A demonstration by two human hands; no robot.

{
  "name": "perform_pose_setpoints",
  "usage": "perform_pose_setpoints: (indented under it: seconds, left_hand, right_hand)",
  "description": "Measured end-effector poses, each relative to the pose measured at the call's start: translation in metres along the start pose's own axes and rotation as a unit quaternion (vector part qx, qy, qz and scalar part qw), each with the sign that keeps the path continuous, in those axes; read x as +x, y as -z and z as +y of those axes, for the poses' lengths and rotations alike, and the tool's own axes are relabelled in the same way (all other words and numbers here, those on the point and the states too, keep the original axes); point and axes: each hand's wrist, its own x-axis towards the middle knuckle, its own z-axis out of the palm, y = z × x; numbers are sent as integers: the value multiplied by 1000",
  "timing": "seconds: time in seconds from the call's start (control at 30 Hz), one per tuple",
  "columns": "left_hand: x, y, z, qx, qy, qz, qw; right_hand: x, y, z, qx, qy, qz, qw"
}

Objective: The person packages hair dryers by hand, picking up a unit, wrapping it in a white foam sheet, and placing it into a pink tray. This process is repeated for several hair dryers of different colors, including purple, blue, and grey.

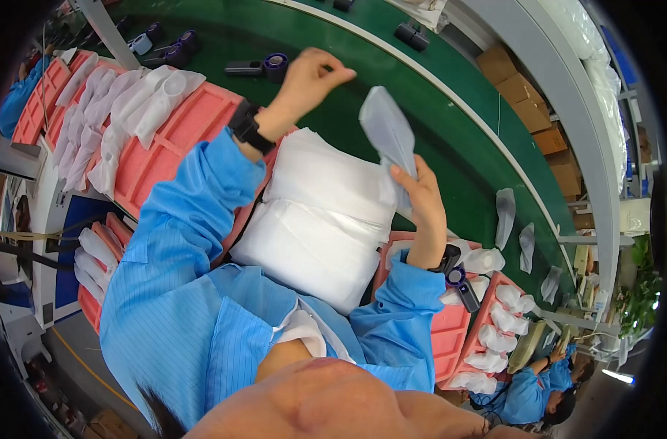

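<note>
My right hand (423, 194) grips the lower end of a translucent white wrapped item (388, 124), with its wide end pointing up over the green belt. What is inside the wrapping cannot be made out. Across from it, my left hand (309, 83) is raised with thumb and fingertips pinched together, apart from the item, and nothing shows between them. In front of my chest lie two stacks of white foam bags, a far stack (326, 172) and a near stack (311, 249). Just beyond my left hand, a dark handheld part with a purple ring (276, 66) rests on the belt.
A green conveyor belt (465, 146) runs beyond the stacks, carrying wrapped pieces (505, 218) at right and more purple-ringed parts (178, 51) at left. Pink trays (154, 175) of wrapped pieces flank me, another pink tray (450, 333) at right. A co-worker (527, 395) sits farther right.
</note>
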Motion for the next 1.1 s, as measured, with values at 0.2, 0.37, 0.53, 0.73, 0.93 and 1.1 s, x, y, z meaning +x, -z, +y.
perform_pose_setpoints:
  seconds: [0.2,0.37,0.53,0.73,0.93,1.1]
  left_hand:
    - [35,57,-114,465,43,125,875]
    - [27,38,-91,270,204,-110,934]
    - [-33,-20,-22,97,137,-252,953]
    - [-86,-88,38,-16,-58,-183,981]
    - [-109,-105,24,177,-117,-211,954]
    - [-115,-113,3,318,-140,-299,889]
  right_hand:
    - [40,12,67,-336,38,226,913]
    - [38,5,64,-377,207,219,876]
    - [20,-44,16,-223,255,149,929]
    - [10,-12,6,-234,232,193,924]
    - [-2,23,-11,-256,225,360,869]
    - [-18,38,-25,-187,193,320,908]
